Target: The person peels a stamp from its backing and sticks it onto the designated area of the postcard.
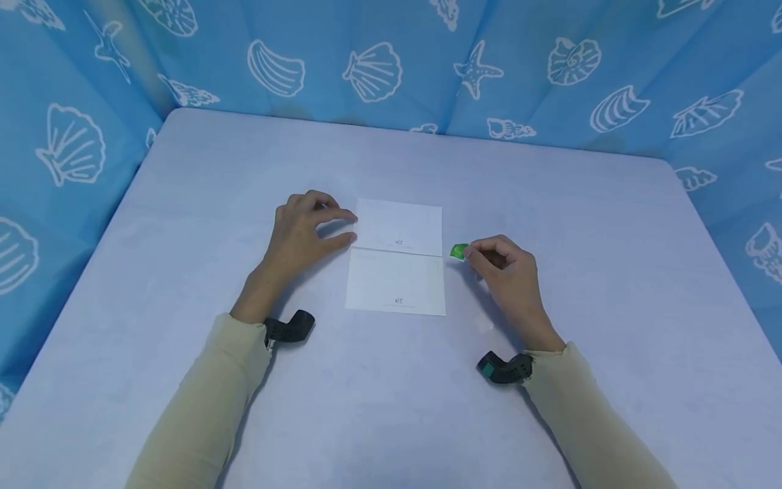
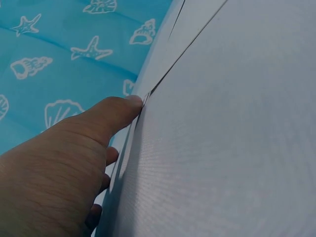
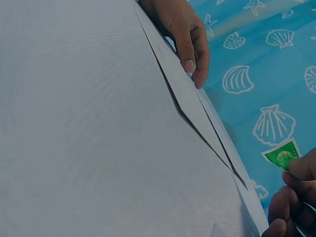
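Two white paper cards (image 1: 400,227) lie one above the other on the table, each with a small dark mark near its lower edge. My left hand (image 1: 302,234) touches the upper card's left edge with thumb and forefinger, held apart. In the left wrist view the thumb (image 2: 116,113) meets the paper's edge. Just right of the cards, my right hand (image 1: 507,275) pinches a small green postage stamp (image 1: 458,251) between thumb and forefinger, above the table. White toothed edges and a globe-like print show on the stamp (image 3: 285,154) in the right wrist view.
A pale cloth covers the table (image 1: 379,407). Blue curtain (image 1: 415,68) with white shell and starfish prints hangs behind it and along both sides. A faint, shiny clear patch (image 1: 484,322) lies near the right wrist. Black cameras (image 1: 290,327) sit at both wrists.
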The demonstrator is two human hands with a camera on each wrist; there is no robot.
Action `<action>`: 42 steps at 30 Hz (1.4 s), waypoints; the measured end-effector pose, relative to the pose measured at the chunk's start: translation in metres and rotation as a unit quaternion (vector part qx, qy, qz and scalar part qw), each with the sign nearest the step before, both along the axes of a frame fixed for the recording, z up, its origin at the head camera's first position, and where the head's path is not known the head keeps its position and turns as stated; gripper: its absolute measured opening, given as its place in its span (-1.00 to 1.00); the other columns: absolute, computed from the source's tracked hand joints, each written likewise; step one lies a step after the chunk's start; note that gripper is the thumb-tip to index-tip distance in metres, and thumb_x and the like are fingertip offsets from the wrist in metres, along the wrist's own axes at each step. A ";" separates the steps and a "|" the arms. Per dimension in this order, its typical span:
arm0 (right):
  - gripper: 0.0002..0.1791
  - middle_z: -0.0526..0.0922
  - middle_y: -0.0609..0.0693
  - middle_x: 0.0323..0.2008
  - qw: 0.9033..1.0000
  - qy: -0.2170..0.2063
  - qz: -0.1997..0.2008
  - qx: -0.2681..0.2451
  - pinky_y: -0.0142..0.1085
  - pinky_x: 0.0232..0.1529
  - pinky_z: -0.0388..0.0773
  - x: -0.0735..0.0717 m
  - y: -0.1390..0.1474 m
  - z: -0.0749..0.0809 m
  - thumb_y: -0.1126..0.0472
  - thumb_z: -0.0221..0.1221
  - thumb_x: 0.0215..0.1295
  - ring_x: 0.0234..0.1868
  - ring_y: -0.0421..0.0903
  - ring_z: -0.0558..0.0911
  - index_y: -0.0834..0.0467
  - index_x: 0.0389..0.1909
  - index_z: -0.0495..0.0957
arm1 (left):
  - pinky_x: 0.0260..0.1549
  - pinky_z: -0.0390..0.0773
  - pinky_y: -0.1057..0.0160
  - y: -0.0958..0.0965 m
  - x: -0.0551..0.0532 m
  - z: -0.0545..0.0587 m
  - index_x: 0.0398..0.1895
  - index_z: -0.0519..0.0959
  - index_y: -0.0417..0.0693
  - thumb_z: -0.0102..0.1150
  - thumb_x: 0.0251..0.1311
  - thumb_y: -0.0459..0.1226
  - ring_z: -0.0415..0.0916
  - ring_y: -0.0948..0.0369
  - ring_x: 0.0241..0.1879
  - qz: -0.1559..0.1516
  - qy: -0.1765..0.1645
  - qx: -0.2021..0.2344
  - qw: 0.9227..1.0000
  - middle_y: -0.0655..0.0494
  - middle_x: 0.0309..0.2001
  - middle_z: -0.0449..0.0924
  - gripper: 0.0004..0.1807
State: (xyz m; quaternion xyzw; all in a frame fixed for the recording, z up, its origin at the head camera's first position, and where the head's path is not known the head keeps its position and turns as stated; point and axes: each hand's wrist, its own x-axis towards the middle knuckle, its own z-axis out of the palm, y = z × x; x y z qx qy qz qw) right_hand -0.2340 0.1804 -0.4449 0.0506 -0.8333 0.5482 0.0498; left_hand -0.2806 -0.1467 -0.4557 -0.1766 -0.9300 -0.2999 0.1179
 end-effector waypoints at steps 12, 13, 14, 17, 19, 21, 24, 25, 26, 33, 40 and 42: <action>-0.80 0.57 0.04 -0.32 0.999 -0.004 -0.003 0.034 -0.36 -0.42 0.48 -0.001 -0.015 0.021 0.14 0.18 0.22 -0.35 0.01 0.54 0.20 -0.25 0.59 | 0.03 0.09 -0.02 0.001 0.001 0.003 -0.14 0.64 0.28 0.28 0.01 0.02 0.20 0.03 0.07 0.003 -0.018 0.002 1.000 0.14 -0.03 0.39 -0.70; -0.80 0.57 0.03 -0.31 0.999 -0.002 -0.003 0.035 -0.38 -0.42 0.48 -0.002 -0.015 0.022 0.15 0.18 0.22 -0.36 0.00 0.54 0.20 -0.26 0.59 | 0.03 0.09 -0.03 0.001 0.000 0.003 -0.14 0.64 0.28 0.28 0.01 0.02 0.20 0.03 0.07 0.002 -0.017 0.002 1.000 0.13 -0.03 0.39 -0.70; -0.80 0.57 0.02 -0.30 0.999 -0.001 -0.001 0.036 -0.39 -0.42 0.48 -0.003 -0.016 0.022 0.15 0.18 0.22 -0.36 -0.01 0.54 0.21 -0.26 0.59 | 0.03 0.09 -0.03 0.001 0.000 0.004 -0.14 0.64 0.28 0.28 0.01 0.02 0.20 0.03 0.07 0.002 -0.017 0.001 1.000 0.14 -0.03 0.39 -0.70; -0.80 0.57 0.02 -0.29 0.999 -0.001 0.001 0.034 -0.40 -0.41 0.48 -0.004 -0.019 0.028 0.17 0.17 0.22 -0.35 -0.02 0.53 0.23 -0.25 0.59 | 0.03 0.09 -0.03 0.001 -0.001 0.005 -0.14 0.63 0.28 0.28 0.01 0.02 0.20 0.02 0.07 0.000 -0.019 -0.002 1.000 0.14 -0.02 0.39 -0.70; -0.80 0.56 0.01 -0.29 0.999 0.001 0.000 0.040 -0.41 -0.41 0.46 -0.007 -0.020 0.027 0.17 0.17 0.22 -0.37 -0.03 0.52 0.22 -0.25 0.59 | 0.03 0.09 -0.03 0.001 -0.002 0.005 -0.14 0.63 0.29 0.27 0.02 0.03 0.20 0.03 0.07 0.001 -0.021 -0.006 1.000 0.14 -0.01 0.39 -0.70; -0.81 0.56 0.01 -0.30 0.999 0.003 0.001 0.042 -0.41 -0.42 0.45 -0.010 -0.020 0.025 0.16 0.17 0.22 -0.39 -0.02 0.51 0.21 -0.25 0.59 | 0.02 0.10 -0.02 0.000 -0.002 0.005 -0.14 0.63 0.30 0.27 0.02 0.03 0.20 0.03 0.08 0.002 -0.022 -0.008 1.000 0.15 -0.01 0.38 -0.70; -0.80 0.56 0.01 -0.30 0.999 0.004 0.004 0.046 -0.41 -0.43 0.42 -0.015 -0.018 0.019 0.15 0.18 0.22 -0.40 0.01 0.50 0.21 -0.24 0.59 | 0.03 0.10 -0.02 0.000 -0.002 0.004 -0.14 0.63 0.30 0.27 0.02 0.04 0.20 0.04 0.08 0.005 -0.023 -0.008 1.000 0.15 -0.01 0.38 -0.70; -0.80 0.57 0.01 -0.30 0.999 0.003 0.006 0.043 -0.40 -0.43 0.42 -0.018 -0.016 0.016 0.14 0.18 0.22 -0.40 0.01 0.50 0.19 -0.24 0.60 | 0.03 0.10 -0.02 0.000 -0.002 0.003 -0.14 0.63 0.30 0.27 0.01 0.03 0.20 0.04 0.08 0.005 -0.023 -0.007 1.000 0.15 -0.02 0.38 -0.70; -0.79 0.57 0.00 -0.30 0.999 0.002 0.007 0.041 -0.40 -0.42 0.43 -0.021 -0.015 0.012 0.13 0.18 0.21 -0.40 0.01 0.50 0.18 -0.24 0.60 | 0.04 0.09 -0.03 0.000 -0.001 0.002 -0.14 0.63 0.29 0.28 0.01 0.03 0.20 0.04 0.08 0.006 -0.024 -0.007 1.000 0.15 -0.02 0.39 -0.70; -0.76 0.57 -0.08 -0.29 0.999 0.009 0.012 0.032 -0.37 -0.42 0.44 -0.038 -0.008 -0.004 -0.03 0.22 0.16 -0.39 -0.08 0.51 0.05 -0.27 0.61 | 0.04 0.08 -0.04 0.002 0.000 0.001 -0.14 0.63 0.28 0.27 0.02 0.02 0.19 0.03 0.09 0.008 -0.025 -0.007 1.000 0.13 0.00 0.38 -0.70; -0.73 0.57 -0.08 -0.29 0.999 0.020 0.019 0.025 -0.36 -0.43 0.44 -0.041 -0.010 -0.004 -0.06 0.21 0.15 -0.39 -0.09 0.51 0.03 -0.27 0.61 | 0.02 0.10 -0.03 0.002 -0.001 0.000 -0.17 0.64 0.26 0.29 0.01 0.00 0.19 0.04 0.08 0.006 -0.015 -0.003 1.000 0.13 0.00 0.38 -0.72; -0.73 0.57 -0.07 -0.28 0.999 0.019 0.022 0.019 -0.35 -0.43 0.44 -0.041 -0.011 -0.005 -0.05 0.22 0.15 -0.39 -0.08 0.51 0.05 -0.26 0.61 | 0.03 0.10 -0.03 0.001 -0.001 -0.001 -0.17 0.64 0.27 0.29 0.01 -0.01 0.20 0.05 0.08 0.008 -0.016 -0.004 1.000 0.14 0.00 0.38 -0.73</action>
